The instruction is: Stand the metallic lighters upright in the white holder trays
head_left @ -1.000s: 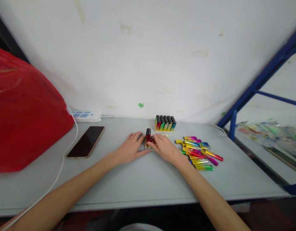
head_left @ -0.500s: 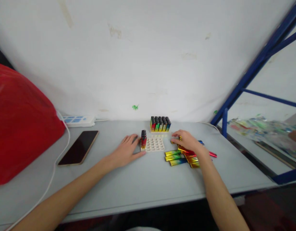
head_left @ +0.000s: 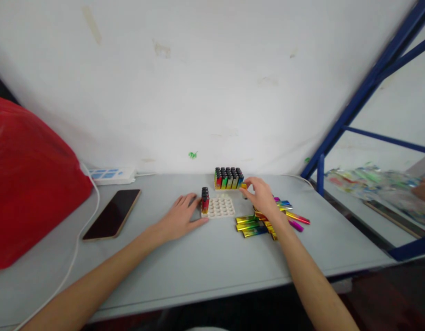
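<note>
My left hand (head_left: 180,215) lies flat with fingers apart on the grey table (head_left: 205,257), touching the left edge of a white holed tray (head_left: 220,208). A few upright lighters (head_left: 204,200) stand in the tray's left column. My right hand (head_left: 262,197) is raised just right of the tray, fingers pinched on a colourful lighter (head_left: 244,187). Under and right of that hand lies a pile of loose rainbow lighters (head_left: 267,218). A full tray of lighters (head_left: 228,178) stands behind, near the wall.
A black phone (head_left: 112,214) lies at the left, beside a white cable (head_left: 79,248) and a power strip (head_left: 111,174). A big red bag (head_left: 29,184) fills the far left. A blue metal frame (head_left: 353,105) rises at the right, with another person's hand (head_left: 424,191) beyond it.
My right hand left the tray, reached into the loose pile and now lifts a lighter back toward the tray. The left hand stayed at the tray's left edge.
</note>
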Demonstrator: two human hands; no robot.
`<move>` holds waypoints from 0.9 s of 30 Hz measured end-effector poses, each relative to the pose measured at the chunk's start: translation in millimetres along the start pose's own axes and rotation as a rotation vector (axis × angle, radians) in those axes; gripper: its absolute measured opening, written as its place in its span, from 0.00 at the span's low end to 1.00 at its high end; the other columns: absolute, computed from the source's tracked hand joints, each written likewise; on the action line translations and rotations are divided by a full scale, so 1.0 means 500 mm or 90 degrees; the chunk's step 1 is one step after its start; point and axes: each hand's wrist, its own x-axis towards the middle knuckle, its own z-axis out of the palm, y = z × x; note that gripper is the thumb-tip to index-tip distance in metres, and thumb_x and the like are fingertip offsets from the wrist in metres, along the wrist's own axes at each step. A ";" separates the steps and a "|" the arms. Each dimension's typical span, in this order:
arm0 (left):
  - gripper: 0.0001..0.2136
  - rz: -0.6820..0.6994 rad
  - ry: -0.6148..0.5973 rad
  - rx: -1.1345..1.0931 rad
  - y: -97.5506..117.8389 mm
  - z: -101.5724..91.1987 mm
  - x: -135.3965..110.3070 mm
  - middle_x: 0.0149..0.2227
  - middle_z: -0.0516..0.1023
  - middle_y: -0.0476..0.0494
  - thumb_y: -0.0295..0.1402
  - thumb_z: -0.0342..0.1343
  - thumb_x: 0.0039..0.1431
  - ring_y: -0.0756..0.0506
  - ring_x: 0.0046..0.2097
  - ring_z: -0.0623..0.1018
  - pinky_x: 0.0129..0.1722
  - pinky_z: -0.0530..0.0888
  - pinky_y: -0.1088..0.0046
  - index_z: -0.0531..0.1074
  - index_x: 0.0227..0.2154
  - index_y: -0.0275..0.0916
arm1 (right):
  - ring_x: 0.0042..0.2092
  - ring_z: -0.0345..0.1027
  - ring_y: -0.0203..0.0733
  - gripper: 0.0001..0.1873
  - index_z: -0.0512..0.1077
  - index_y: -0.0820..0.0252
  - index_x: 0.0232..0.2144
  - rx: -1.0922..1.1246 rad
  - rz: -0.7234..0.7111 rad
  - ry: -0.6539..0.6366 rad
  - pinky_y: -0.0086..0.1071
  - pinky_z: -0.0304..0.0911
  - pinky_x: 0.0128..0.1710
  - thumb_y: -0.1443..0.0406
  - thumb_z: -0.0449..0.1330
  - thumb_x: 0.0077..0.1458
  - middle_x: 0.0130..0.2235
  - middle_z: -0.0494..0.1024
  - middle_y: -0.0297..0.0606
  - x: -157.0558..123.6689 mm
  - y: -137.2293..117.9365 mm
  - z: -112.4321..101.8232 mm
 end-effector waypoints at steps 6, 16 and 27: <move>0.34 -0.002 -0.002 0.003 -0.001 0.000 0.000 0.63 0.73 0.27 0.62 0.48 0.71 0.29 0.63 0.74 0.66 0.71 0.44 0.71 0.62 0.37 | 0.30 0.74 0.40 0.25 0.67 0.54 0.38 0.532 0.227 0.057 0.36 0.72 0.37 0.45 0.72 0.53 0.28 0.78 0.29 -0.005 -0.063 0.044; 0.34 -0.001 0.004 0.005 -0.003 0.002 -0.004 0.65 0.72 0.27 0.62 0.49 0.71 0.29 0.65 0.73 0.66 0.70 0.45 0.70 0.63 0.38 | 0.48 0.84 0.45 0.09 0.82 0.62 0.43 0.926 0.422 -0.102 0.39 0.79 0.55 0.69 0.70 0.58 0.48 0.87 0.45 -0.006 -0.085 0.054; 0.35 -0.004 0.000 0.024 -0.007 0.007 -0.003 0.64 0.72 0.26 0.63 0.47 0.70 0.29 0.65 0.73 0.67 0.71 0.45 0.69 0.63 0.37 | 0.34 0.80 0.37 0.10 0.81 0.58 0.45 0.897 0.428 -0.115 0.30 0.78 0.38 0.63 0.68 0.62 0.44 0.88 0.41 -0.011 -0.085 0.052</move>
